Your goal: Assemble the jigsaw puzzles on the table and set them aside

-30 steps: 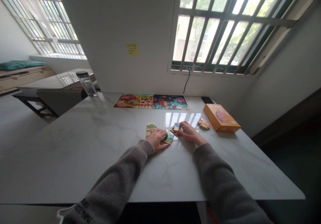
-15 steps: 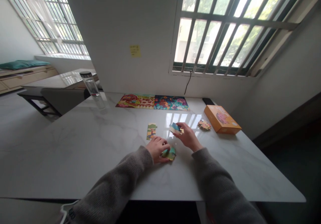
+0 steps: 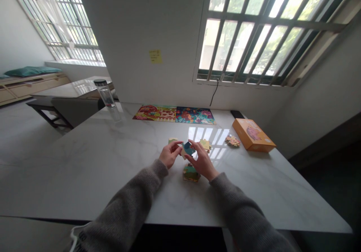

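A blue-and-cream puzzle piece (image 3: pixel 188 149) is held up over the table between my two hands. My left hand (image 3: pixel 169 154) pinches its left edge with thumb and fingertips. On its right side, the thumb and fingers of my right hand (image 3: pixel 203 163) grip it. Below my hands lies a small pile of green puzzle pieces (image 3: pixel 191 173). Several yellowish puzzle pieces (image 3: pixel 205 144) rest just beyond my right fingers, partly covered. Behind my left fingers only the top of a flat green puzzle piece (image 3: pixel 173 140) shows.
Two colourful puzzle pictures (image 3: pixel 158 113) lie side by side by the wall. To the right are another puzzle-piece pile (image 3: pixel 232 141), an orange box (image 3: pixel 254 135) and a dark flat object (image 3: pixel 237 114). A glass bottle (image 3: pixel 105 94) stands at the far left edge of the white table (image 3: pixel 118 165).
My left hand has left the green pile and moved up to the blue-and-cream piece. My right hand has brought that piece left; yellowish pieces now lie on the table beyond it.
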Available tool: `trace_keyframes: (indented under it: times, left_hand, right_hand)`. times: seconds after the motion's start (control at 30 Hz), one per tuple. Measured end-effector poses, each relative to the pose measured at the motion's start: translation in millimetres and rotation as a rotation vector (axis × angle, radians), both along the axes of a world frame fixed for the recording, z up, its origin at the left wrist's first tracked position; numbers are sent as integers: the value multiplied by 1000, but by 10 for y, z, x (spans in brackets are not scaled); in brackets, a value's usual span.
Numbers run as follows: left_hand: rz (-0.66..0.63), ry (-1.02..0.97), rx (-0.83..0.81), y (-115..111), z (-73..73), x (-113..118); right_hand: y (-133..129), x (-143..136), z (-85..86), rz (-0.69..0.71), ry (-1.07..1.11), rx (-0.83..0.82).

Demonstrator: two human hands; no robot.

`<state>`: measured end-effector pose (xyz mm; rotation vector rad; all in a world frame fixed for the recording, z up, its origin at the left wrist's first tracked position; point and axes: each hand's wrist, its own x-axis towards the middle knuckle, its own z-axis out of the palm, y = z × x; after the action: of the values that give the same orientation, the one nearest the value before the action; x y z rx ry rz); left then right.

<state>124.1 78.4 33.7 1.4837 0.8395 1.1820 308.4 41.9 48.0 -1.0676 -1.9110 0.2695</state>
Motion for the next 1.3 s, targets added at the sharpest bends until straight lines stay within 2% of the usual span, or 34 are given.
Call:
trace_keyframes:
  times: [0.1,0.23,0.37,0.53,0.67,0.8,0.9,1.0,1.07,1.17,1.23,1.3]
  left_hand:
    - [30,133,48,42,-28,-4]
    - [55,353,197,95,-25,77]
    - [-40,475,249,26,41,199]
    - [-121,646,374,-168,106,263]
    - [-122,766,411,-225,58,269]
    - [-107,797,494,-210,-37,258]
    - [-86,769,548,-180,-86,227]
    - [-23,711,574,-132,-100,171]
    - [33,699,577,-98,-96,128]
    - [75,700,576,-58,-73,65]
    - [86,692,590,-33,-47,19]
    - [116,691,593,9,-22,-38]
  right_hand:
    - [106,205,12,-60,17,-10]
    - [322,666,-65,-294,10,-22]
    - [455,949,-246,-288,-107,-103]
    - [498,954,-356,-291,-236,-191]
    - [493,953,-334,-264,-213,-159]
    - [481,953,-288,-259,-102,-127]
    - [435,944,-215,-217,103,-246]
    - [326,962,-112,-68,231,-458]
    - [234,997,-55,44,195,-564]
    - [117,1070,-15,153,18,-655]
    - [78,1111,-12,151,-98,-649]
    - [79,1127,-21,81,-181,-569]
